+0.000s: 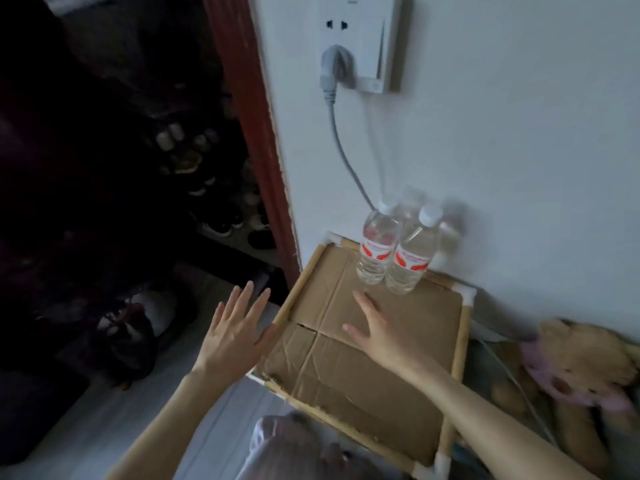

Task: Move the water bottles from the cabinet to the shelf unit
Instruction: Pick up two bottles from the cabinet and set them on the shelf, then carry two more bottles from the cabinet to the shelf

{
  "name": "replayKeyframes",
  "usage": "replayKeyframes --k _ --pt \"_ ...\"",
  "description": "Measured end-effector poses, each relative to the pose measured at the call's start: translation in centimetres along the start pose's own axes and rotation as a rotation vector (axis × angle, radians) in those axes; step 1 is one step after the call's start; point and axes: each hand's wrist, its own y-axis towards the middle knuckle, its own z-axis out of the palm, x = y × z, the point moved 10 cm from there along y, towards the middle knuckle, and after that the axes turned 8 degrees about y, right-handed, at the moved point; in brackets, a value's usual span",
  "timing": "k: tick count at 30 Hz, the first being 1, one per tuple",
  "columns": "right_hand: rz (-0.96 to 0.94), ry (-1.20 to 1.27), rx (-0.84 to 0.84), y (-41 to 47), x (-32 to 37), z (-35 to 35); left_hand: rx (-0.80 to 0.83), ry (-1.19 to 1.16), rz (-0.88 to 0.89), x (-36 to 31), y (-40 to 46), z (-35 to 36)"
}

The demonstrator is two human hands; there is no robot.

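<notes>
A white wall (519,168) fills the upper right of the head view, and against its foot stands the shelf unit (462,344), a frame of pale rods joined by white corner pieces. Its top level is covered by a flattened sheet of brown cardboard (363,368), creased and split along its folds.

Left of the shelf unit, past a red-brown door frame (256,133), lies a dark space where rows of shoes (214,199) are dimly seen. Right of the shelf unit, low against the wall, sits a brown stuffed toy (581,362), blurred.

Above the shelf unit a white socket plate (360,39) is fixed to the wall, with a grey plug (337,65) in it; the plug's cable (343,150) runs down the wall behind the bottles.

Two clear water bottles (391,251) with white caps and red-and-white labels stand upright at the back of the shelf unit's top, side by side and touching, close to the wall.

The person's right hand (377,327) hovers over the cardboard just in front of the bottles, fingers straight and spread, its grip holding nothing. The left hand (232,327) is off the shelf unit's left edge, palm down, fingers likewise splayed and empty; whether its thumb touches the frame cannot be told.
</notes>
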Motion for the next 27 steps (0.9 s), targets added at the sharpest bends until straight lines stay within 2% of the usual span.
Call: replayKeyframes --k 3,6,12,18,27 --pt "-0.227 -0.051 0.051 0.2 7.1 1.3 -0.038 -0.015 -0.161 4.5 -5.5 -2.3" --pt "-0.428 -0.153 0.113 -0.2 14.6 3.8 -0.153 -0.004 -0.335 9.1 -11.8 -5.7" --pt "-0.801 -0.387 0.281 -6.5 28.4 13.4 -0.283 0.069 -0.729 17.0 -28.3 -9.9" --pt "-1.112 -0.482 0.443 -19.6 38.8 26.6 -0.321 0.043 -1.112 21.7 -50.0 -8.7" --pt "-1.44 -0.546 0.73 -46.0 46.7 47.6 -0.287 -0.028 -1.528 23.1 -81.5 -3.7"
